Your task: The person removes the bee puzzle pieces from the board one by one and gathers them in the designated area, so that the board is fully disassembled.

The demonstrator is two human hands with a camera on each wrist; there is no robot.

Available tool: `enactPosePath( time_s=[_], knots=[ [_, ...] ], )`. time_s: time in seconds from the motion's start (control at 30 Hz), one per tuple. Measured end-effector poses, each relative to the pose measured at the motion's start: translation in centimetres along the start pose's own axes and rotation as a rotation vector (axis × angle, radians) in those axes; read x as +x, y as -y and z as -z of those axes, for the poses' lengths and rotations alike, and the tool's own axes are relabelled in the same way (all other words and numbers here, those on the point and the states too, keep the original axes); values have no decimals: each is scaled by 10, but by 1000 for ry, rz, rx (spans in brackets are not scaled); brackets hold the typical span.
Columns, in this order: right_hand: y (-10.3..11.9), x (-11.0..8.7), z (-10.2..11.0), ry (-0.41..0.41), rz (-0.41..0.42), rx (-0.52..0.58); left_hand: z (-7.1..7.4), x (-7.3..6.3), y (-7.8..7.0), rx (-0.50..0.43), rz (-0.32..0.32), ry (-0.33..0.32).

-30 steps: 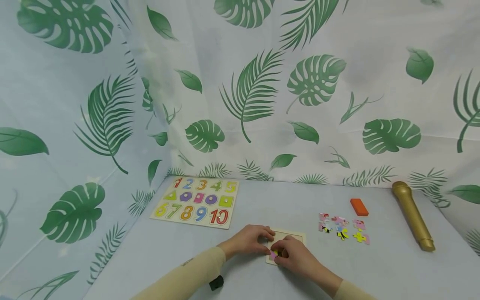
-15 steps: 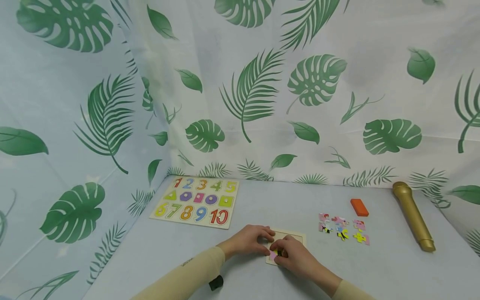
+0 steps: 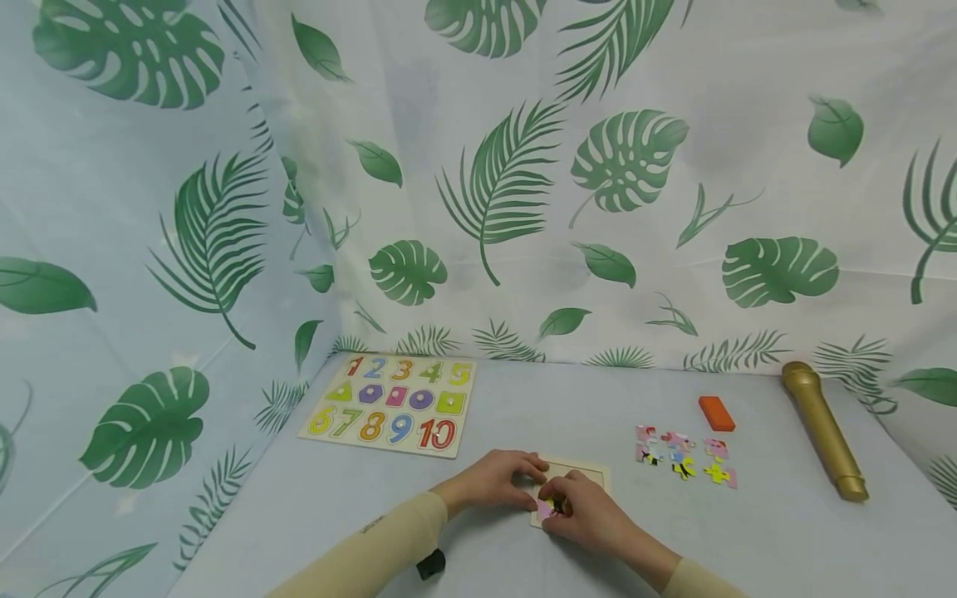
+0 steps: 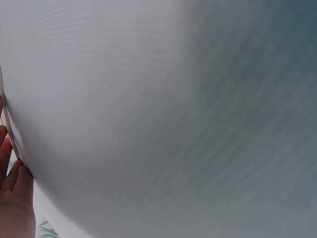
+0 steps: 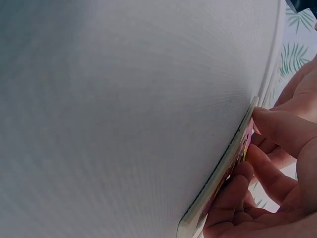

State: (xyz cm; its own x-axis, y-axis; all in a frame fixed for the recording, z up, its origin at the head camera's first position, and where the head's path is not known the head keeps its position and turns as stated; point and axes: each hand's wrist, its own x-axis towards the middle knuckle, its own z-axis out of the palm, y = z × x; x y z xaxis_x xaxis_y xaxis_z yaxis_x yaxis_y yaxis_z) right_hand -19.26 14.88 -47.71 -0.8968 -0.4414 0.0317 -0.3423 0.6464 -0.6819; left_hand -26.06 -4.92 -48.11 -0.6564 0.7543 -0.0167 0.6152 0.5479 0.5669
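Note:
A shallow wooden puzzle tray (image 3: 594,472) lies on the table in front of me. Pink, yellow and black jigsaw pieces (image 3: 548,508) show in its near left part, partly hidden by my right hand. My left hand (image 3: 493,480) rests at the tray's left side, fingertips and thumb apart along the rim; the left wrist view shows its fingers (image 4: 22,181) at the tray edge. My right hand (image 3: 594,513) reaches over the tray, thumb and curled fingers pinching a jigsaw piece low against it. In the right wrist view these fingers (image 5: 270,173) are close over the tray edge (image 5: 218,178).
Several loose jigsaw pieces (image 3: 682,465) lie to the right, with an orange block (image 3: 716,414) behind them. A gold microphone (image 3: 825,432) lies farther right. At the back left is a number puzzle board (image 3: 389,405). A small black object (image 3: 430,565) sits beside my left sleeve.
My right thumb and fingers have shifted slightly over the tray, and the pink and yellow piece shows more fully under them. The left hand has stayed at the rim.

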Motion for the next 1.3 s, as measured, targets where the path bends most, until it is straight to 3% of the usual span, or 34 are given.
enactPosePath(
  time_s=[0.4,0.8,1.0,1.3],
  knots=[
    [0,2,-1,10,-52,36,0,0,-2,-13,32,4],
    [-3,3,0,25,-42,59,1,0,-1,-18,9,1],
    [-4,3,2,28,-3,49,1,0,1,-17,7,8],
    [-5,-2,1,-15,108,-56,2,-2,-2,-18,2,12]
  ],
)
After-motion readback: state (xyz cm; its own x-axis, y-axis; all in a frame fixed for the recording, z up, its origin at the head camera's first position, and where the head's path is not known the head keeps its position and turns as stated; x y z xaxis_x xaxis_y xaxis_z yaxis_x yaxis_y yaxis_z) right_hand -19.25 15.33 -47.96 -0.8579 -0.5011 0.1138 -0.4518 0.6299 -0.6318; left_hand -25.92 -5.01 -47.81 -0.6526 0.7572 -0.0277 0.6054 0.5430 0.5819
